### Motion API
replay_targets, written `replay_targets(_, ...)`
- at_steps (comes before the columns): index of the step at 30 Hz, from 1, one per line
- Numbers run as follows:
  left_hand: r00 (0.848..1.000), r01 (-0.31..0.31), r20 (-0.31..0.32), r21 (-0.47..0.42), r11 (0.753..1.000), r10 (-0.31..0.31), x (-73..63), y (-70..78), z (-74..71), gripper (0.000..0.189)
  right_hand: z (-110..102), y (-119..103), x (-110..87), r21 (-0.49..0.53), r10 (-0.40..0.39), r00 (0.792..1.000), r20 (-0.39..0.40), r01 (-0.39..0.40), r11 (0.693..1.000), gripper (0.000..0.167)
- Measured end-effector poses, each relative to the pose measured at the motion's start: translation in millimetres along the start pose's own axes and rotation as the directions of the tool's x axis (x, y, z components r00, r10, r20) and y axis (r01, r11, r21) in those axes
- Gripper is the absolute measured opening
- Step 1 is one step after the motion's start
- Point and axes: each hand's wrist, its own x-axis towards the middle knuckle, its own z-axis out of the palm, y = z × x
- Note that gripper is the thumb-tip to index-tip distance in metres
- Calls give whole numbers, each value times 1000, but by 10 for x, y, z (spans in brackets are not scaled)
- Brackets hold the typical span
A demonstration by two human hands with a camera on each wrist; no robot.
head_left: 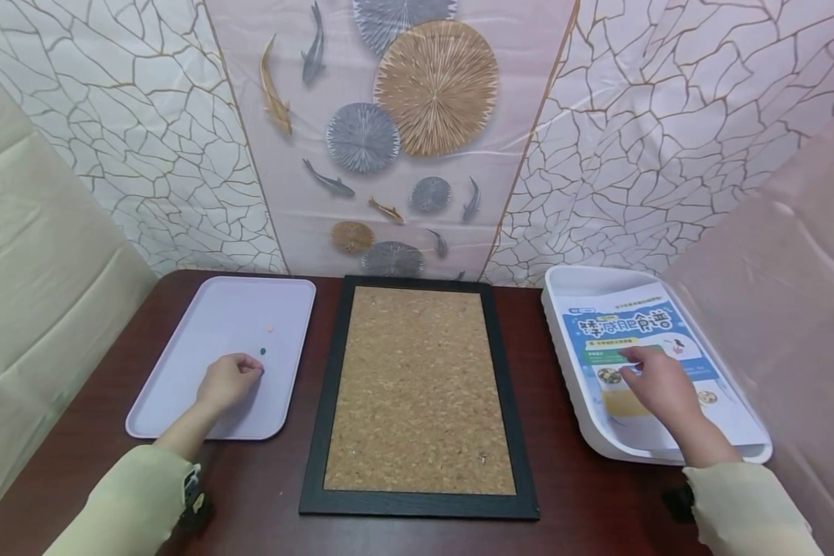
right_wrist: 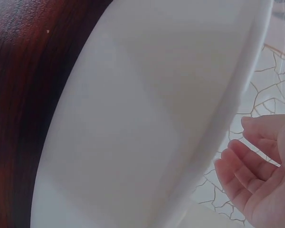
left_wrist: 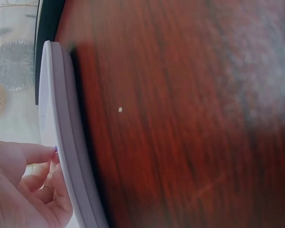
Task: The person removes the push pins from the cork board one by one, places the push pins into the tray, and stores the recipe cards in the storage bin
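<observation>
At the right side of the pale lilac tray [head_left: 181, 378], my left hand [head_left: 229, 380] pinches a tiny purple piece [left_wrist: 56, 149] between thumb and fingertips. Its shape is mostly hidden by the fingers. Just beyond those fingertips lie a small teal piece [head_left: 262, 351] and a small pink piece [head_left: 270, 330] on the tray. My right hand [head_left: 660, 382] hovers above printed sheets [head_left: 632, 324] in a white plastic basin [head_left: 575, 386]. In the right wrist view its fingers are loosely bent, thumb apart, with nothing between them.
Between tray and basin a black-framed cork board [head_left: 420, 386] lies flat on the dark red-brown table [head_left: 264, 494]. Small shiny spots show near the board's lower corners. Patterned cloth [head_left: 417, 193] hangs behind the table, and pale padded panels [head_left: 35, 255] flank both sides.
</observation>
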Motion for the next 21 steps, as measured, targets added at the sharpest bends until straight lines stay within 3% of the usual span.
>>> replay_targets(8, 999, 37, -20, 5, 999, -37, -13, 20, -52, 26, 15, 10, 2, 13, 11, 1000, 3, -11, 1000, 35)
replay_targets(12, 997, 27, -72, -14, 1000, -28, 23, 49, -98, 28, 2, -24, 11, 14, 2, 1000, 6, -2, 1000, 36)
replay_targets(17, 985, -92, -150, -48, 995, 84, 103, 158, -151, 31, -21, -115, 68, 12, 14, 999, 33, -15, 1000, 44)
replay_targets(21, 954, -229, -209, -49, 972, 214, 164, 299, -210, 40, -13, -271, 144, 38, 21, 999, 32, -23, 999, 56)
